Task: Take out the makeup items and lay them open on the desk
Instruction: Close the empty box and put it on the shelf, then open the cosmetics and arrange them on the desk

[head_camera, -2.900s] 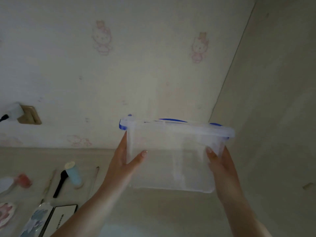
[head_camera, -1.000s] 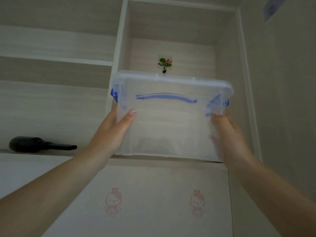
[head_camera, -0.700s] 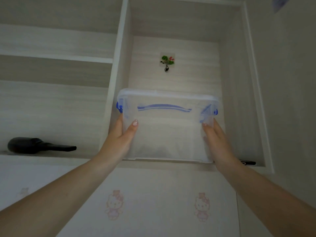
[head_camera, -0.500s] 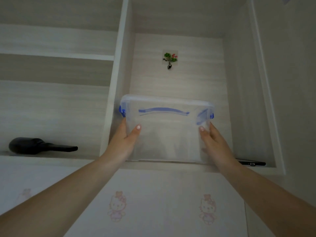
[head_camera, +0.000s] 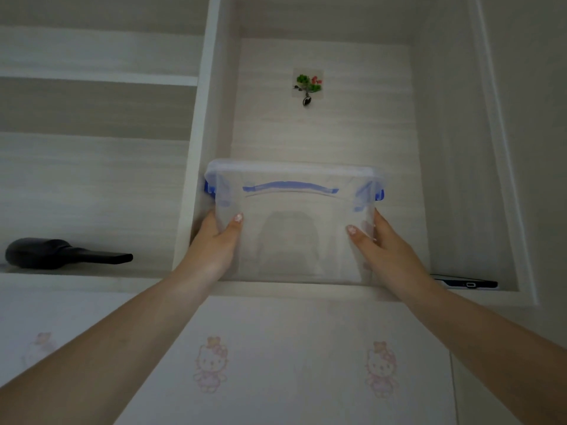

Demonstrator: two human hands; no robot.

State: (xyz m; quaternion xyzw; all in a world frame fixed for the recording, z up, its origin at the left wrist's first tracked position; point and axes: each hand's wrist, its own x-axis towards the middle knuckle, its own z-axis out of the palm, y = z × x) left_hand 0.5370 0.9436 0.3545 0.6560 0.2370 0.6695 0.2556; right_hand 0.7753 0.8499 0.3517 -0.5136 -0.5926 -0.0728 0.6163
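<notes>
Setting: we look up at a pale wood-grain shelf unit (head_camera: 92,167) on a wall; below our forearms the wall carries faint pink cartoon cat prints (head_camera: 211,368); the light is dim
Box: we hold a clear plastic box (head_camera: 294,222) with a lid, blue side clips and a blue handle (head_camera: 290,188); it sits between our two hands, in the mouth of the tall right-hand compartment, its bottom edge at the shelf ledge (head_camera: 306,291); whether it rests on the ledge we cannot tell; nothing distinct shows through its walls
Left hand: our left hand (head_camera: 214,240) grips the box's left end; the thumb lies across the near face, the fingers wrap behind, out of sight
Right hand: our right hand (head_camera: 380,243) grips the right end; the thumb presses the near face, the fingers curl round the side
Beyond the hands: a small sticker of green leaves and red flowers (head_camera: 307,85) on the compartment's back panel, above the box
Left of the left hand: a black hair dryer (head_camera: 58,253) lying on its side on the lower shelf, well apart from the box
Right of the right hand: a flat dark phone-like device (head_camera: 466,283) on the compartment floor, near the wrist
</notes>
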